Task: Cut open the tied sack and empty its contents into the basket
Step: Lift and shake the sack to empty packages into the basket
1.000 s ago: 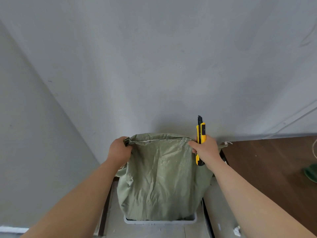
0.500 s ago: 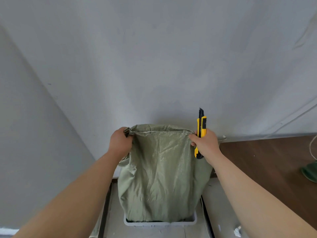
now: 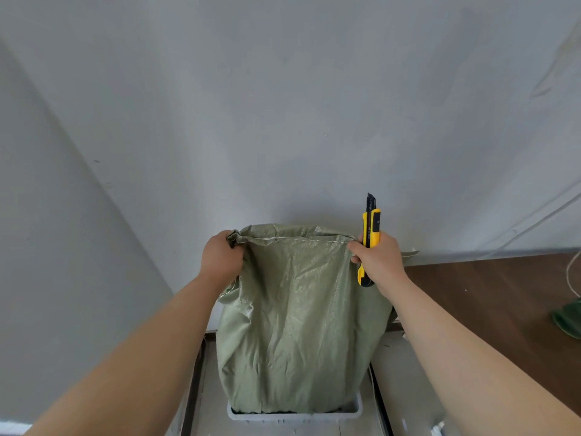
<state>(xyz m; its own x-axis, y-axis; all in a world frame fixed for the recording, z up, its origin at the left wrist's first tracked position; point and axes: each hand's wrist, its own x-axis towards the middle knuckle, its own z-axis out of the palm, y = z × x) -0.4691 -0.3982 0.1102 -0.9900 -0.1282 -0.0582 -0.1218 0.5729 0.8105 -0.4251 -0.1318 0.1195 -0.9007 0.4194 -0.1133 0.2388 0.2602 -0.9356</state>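
A pale green woven sack point(image 3: 298, 325) hangs upside down with its stitched bottom seam on top. Its lower end reaches into a white plastic basket point(image 3: 356, 411) on the floor. My left hand point(image 3: 221, 258) grips the sack's upper left corner. My right hand point(image 3: 379, 261) grips the upper right corner and also holds a yellow utility knife point(image 3: 370, 229), with the black blade end pointing up. The sack hides what lies in the basket.
A grey wall stands right behind the sack, with a corner on the left. A dark wooden floor point(image 3: 490, 309) spreads to the right, with a green object point(image 3: 567, 319) and a white cord point(image 3: 570, 275) at the right edge. Dark rails run beside the basket.
Both hands have lifted the sack's seam higher over the last second. The sack hangs longer and looks flatter above the basket. The grips are the same.
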